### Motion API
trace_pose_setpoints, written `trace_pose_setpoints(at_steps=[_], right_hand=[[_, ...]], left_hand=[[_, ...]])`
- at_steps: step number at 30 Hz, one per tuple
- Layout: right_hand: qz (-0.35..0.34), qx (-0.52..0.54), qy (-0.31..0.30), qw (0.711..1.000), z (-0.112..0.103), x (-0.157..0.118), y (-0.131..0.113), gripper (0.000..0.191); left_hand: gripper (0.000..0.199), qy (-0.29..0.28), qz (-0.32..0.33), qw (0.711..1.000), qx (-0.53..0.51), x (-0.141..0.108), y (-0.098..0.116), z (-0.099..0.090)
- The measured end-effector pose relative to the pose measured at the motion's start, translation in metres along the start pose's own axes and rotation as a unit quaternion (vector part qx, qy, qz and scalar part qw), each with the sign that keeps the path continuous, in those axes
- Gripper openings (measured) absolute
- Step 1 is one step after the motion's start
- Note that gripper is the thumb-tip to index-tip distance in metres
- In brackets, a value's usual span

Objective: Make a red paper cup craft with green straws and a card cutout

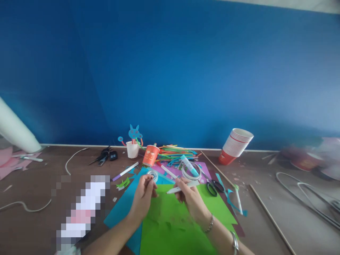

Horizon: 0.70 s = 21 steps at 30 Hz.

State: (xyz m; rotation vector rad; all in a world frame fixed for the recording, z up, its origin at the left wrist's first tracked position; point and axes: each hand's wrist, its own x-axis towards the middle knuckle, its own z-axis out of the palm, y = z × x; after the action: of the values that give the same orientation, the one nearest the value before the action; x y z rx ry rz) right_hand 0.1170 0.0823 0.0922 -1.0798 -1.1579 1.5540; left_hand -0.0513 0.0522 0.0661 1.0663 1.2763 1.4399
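Note:
My right hand grips a white marker, its dark tip pointing left. It hovers over a green sheet of paper. Across from it, my left hand has its fingers pinched together; a small dark spot shows at the fingertips, too small to name. A blue sheet lies partly under the green one. Just beyond my left hand is a small tape roll. Past my right hand, a glue stick rests across a white ring, beside black-handled scissors.
At the back stand a white cup with a blue paper figure, a tilted orange cup and colourful craft sticks. A stack of paper cups leans at right. Keys, a purple-capped marker, a wooden stick and cables lie around.

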Motion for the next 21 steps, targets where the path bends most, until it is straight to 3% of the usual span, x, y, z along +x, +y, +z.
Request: trace_pose_setpoints(at_steps=[5, 13, 21], right_hand=[[0.015, -0.081, -0.044, 0.996, 0.006, 0.009, -0.007, 0.023], [-0.055, -0.187, -0.026, 0.98, 0.009, 0.021, 0.03, 0.029], [-0.063, -0.3, -0.041, 0.951, 0.007, 0.021, 0.039, 0.024]], left_hand=[[0.034, 0.004, -0.047, 0.999, 0.024, 0.007, -0.006, 0.002], [0.033, 0.002, -0.002, 0.998, 0.059, 0.009, -0.013, -0.003], [0.029, -0.023, -0.006, 0.998, 0.063, 0.008, -0.016, -0.004]])
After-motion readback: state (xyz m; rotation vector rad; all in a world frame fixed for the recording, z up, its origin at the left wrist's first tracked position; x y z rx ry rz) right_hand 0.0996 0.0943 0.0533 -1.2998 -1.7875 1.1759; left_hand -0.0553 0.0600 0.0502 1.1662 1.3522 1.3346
